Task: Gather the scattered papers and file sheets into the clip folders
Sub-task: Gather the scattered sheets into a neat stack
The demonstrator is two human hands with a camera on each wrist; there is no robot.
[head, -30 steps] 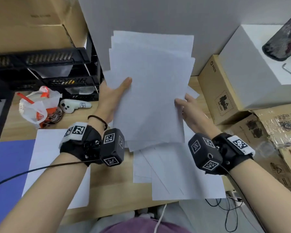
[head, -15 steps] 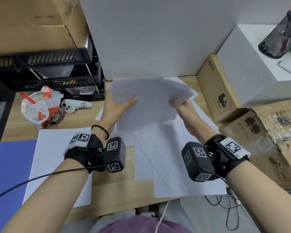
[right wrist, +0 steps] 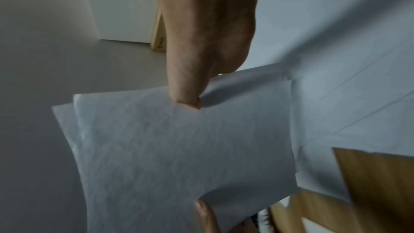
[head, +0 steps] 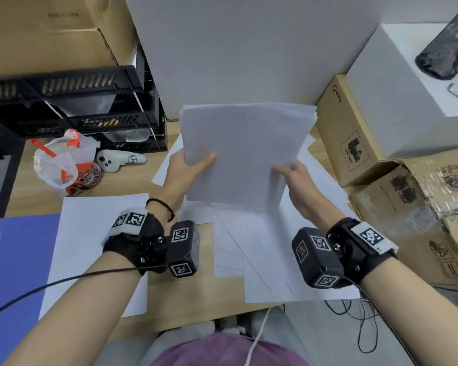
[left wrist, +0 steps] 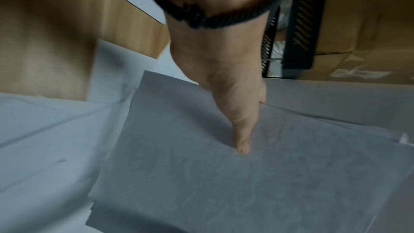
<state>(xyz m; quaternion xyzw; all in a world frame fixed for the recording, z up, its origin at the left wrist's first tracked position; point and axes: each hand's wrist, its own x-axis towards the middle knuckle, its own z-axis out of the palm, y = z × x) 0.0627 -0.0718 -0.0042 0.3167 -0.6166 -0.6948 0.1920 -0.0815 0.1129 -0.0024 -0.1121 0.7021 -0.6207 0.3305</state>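
A stack of white sheets stands upright above the desk, its lower edge near the loose papers. My left hand pinches its left side, thumb on the front face, as the left wrist view shows on the stack. My right hand pinches the right side, its thumb pressed on the sheets. More loose sheets lie fanned on the desk beneath. A blue clip folder lies at the left with a white sheet partly on it.
A black tray rack stands at the back left under a cardboard box. A plastic bag with a cup and a white controller lie beside it. Cardboard boxes and a white box crowd the right side.
The stack, held tall a second ago, was dropped down and tilted flat half a second ago, and now stands upright again just above the desk, with both hands still holding its sides.
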